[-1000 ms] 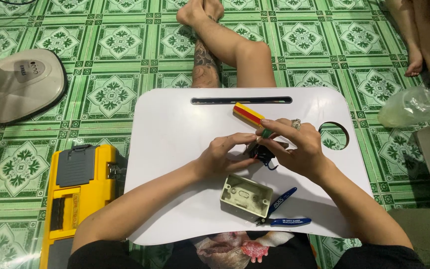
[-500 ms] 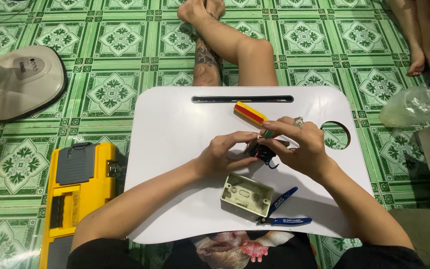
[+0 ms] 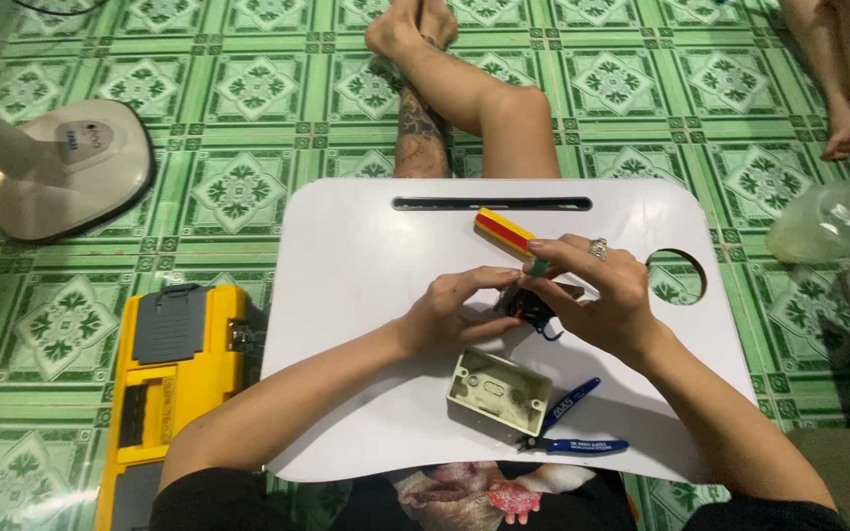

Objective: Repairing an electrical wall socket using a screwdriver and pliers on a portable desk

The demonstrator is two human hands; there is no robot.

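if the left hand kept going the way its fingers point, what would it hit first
Most likely the small black part pinched at its fingertips, then the right hand just behind it. The left hand points right and slightly up; depth is unclear.

Small black part [image 3: 533, 307] with short wires
Lifted just above white lap tray [image 3: 366, 265], pinched between both hands' fingertips, partly hidden

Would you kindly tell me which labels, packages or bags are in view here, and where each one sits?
Label patch: small grey mark on the fan base, far left.
Clear plastic bag: crumpled, on the floor at right.
Printed strip on the blue cutter handle: pale, near the tray's front edge.
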